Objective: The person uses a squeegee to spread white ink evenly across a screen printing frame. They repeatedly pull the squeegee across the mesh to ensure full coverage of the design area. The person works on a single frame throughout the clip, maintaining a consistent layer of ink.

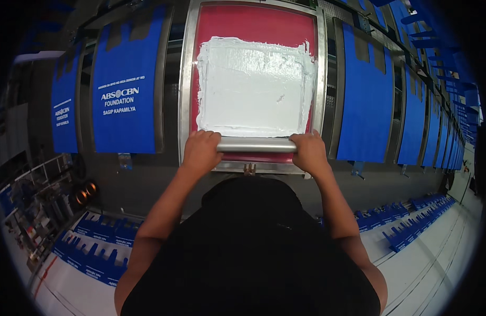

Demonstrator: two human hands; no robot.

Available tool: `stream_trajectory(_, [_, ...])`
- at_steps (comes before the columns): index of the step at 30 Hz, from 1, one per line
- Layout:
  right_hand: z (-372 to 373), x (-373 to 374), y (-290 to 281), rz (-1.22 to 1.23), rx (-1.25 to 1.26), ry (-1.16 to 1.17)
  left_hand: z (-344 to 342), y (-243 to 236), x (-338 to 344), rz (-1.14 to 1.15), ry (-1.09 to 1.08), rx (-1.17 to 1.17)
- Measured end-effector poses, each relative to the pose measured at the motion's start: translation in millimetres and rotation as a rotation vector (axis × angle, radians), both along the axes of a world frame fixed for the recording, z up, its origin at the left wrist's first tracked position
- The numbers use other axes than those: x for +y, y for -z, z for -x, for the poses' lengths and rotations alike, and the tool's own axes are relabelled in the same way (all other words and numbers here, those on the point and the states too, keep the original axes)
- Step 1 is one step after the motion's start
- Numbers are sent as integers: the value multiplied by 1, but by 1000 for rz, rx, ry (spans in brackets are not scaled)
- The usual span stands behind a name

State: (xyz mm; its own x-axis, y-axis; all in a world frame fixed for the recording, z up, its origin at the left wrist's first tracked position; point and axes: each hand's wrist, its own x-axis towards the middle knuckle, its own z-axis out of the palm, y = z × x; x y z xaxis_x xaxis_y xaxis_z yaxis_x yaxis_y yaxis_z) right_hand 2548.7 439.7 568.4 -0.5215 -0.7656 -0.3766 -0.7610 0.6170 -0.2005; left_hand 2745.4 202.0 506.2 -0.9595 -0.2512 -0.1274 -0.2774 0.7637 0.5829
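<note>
Both my hands grip a silver metal squeegee (256, 145) that lies level across the near part of a screen-printing frame (321, 68). At its left end my left hand (202, 150) is closed round the bar. My right hand (311, 150) is closed round the right end. The frame has metal sides and a red mesh (256, 20). A broad square of white ink (253, 87) covers the mesh beyond the squeegee, with thick ragged ridges along its edges. The squeegee's blade is hidden under the bar.
A printed blue bag (124, 126) lies flat on a board to the left, with another beyond it. Unprinted blue bags (366, 105) lie on boards in a row at right. A metal bracket (249, 169) sits at the frame's near edge. More blue bags (95, 255) lie behind me.
</note>
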Motion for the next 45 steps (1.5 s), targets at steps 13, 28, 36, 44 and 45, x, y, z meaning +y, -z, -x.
stream_trajectory(13, [173, -111, 57, -3, 275, -109, 170, 28, -123, 212, -105, 117])
stream_trajectory(28, [85, -54, 47, 36, 180, -3, 94, 26, -61, 141, -107, 25])
stream_trajectory(36, [103, -74, -2, -62, 194, -43, 117, -10, -94, 182, -70, -172])
stream_trajectory(44, [44, -29, 30, 0, 144, -26, 59, 12, -35, 129, -41, 103])
stream_trajectory(45, [75, -53, 40, -34, 159, 14, 89, 20, -57, 131, -92, 20])
